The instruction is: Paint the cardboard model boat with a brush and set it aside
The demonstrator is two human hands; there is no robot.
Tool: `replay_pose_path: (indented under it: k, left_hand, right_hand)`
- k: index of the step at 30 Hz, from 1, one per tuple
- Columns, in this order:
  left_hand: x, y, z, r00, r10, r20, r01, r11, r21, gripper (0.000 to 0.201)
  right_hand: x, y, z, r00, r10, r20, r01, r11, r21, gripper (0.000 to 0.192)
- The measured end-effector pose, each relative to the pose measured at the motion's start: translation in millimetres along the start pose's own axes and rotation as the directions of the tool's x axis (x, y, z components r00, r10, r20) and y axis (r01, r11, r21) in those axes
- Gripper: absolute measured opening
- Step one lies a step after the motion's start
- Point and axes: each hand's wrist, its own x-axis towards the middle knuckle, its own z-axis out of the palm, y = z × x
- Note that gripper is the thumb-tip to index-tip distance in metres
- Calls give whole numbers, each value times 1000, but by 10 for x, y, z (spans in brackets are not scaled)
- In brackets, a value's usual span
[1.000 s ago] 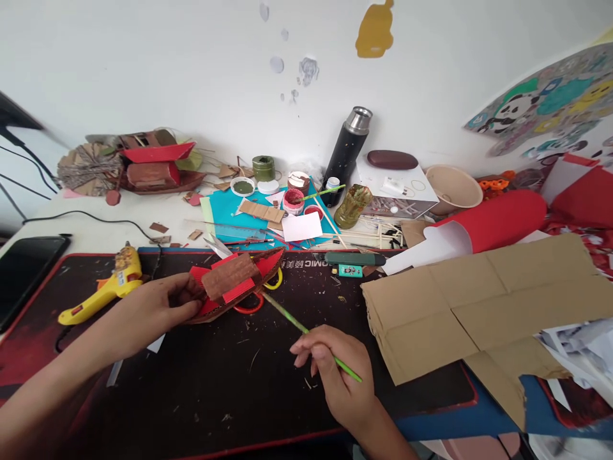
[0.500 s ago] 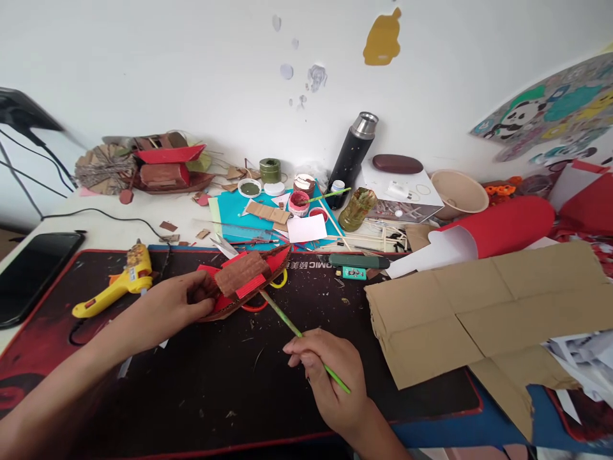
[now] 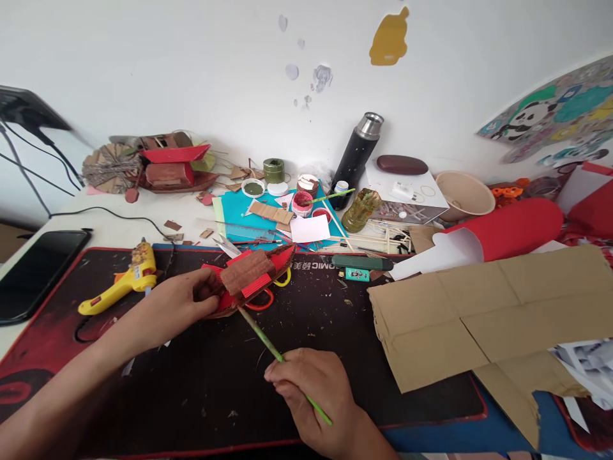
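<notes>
My left hand (image 3: 191, 297) pinches the near left end of a small cardboard model boat (image 3: 249, 273), red inside with a brown curved roof. In my right hand (image 3: 316, 396) is a thin green paintbrush (image 3: 268, 345), gripped like a pen. Its tip meets the lower side of the hull, near the middle of the boat. Partly hidden behind the boat lies a pair of scissors (image 3: 283, 278) with red and yellow handles. The boat is held a little above a black desk mat (image 3: 230, 390), its pointed end aimed up and right.
Left of the boat lies a yellow glue gun (image 3: 122, 281), beside a phone (image 3: 41, 271). Open paint jars (image 3: 301, 203) stand on blue paper behind, near a black thermos (image 3: 358, 153). Cardboard sheets (image 3: 483, 313) cover the right side. Another model boat (image 3: 172, 177) sits back left.
My right hand has moved left and down, and the brush tip has slid leftward along the hull. My left hand keeps its hold; the whole view has shifted slightly.
</notes>
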Motion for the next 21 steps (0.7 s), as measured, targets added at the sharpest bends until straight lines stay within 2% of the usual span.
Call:
replay_pose_path:
  k: [6, 11, 15, 21]
  left_hand:
    - [-8, 65, -38, 999, -7, 39, 7, 1000, 23, 42]
    - [-27, 83, -54, 999, -4, 44, 3, 1000, 20, 40]
    - [-26, 64, -37, 999, -3, 44, 3, 1000, 18, 40]
    - [-40, 52, -37, 999, 4, 39, -5, 1000, 22, 37]
  right_hand:
    - [47, -8, 38, 1000, -11, 25, 11, 1000, 8, 31]
    - [56, 34, -29, 999, 18, -34, -18, 1000, 13, 28]
    - [45, 56, -80, 999, 32, -34, -31, 999, 27, 28]
    - [13, 52, -125, 992, 118, -50, -112, 988, 108, 33]
